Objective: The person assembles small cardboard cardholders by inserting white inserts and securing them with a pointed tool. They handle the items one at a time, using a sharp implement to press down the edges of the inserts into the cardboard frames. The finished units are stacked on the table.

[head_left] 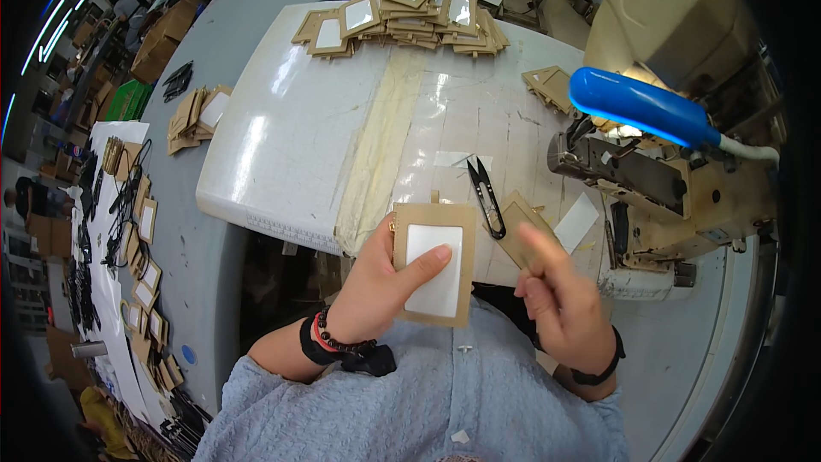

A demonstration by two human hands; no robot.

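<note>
My left hand (369, 284) grips a tan card holder (469, 265) with a white window, its thumb lying across the window and its fingers behind. The holder is upright, with a small tab at its top edge. To the right my right hand (560, 304) is raised, index finger stretched out and somewhat blurred, the other fingers curled; nothing shows in it. Just beyond its fingertip a second tan holder (516, 221) lies on the work table, partly hidden by the hand. Black thread snips (486, 197) rest against that holder, tips pointing away from me.
A heap of tan holders (410, 17) sits at the table's far edge. On the right stand a sewing machine (633, 175) and a blue lamp (641, 104). White slips (577, 222) lie near the machine. More holders (198, 120) and black cords (85, 231) cover the left bench.
</note>
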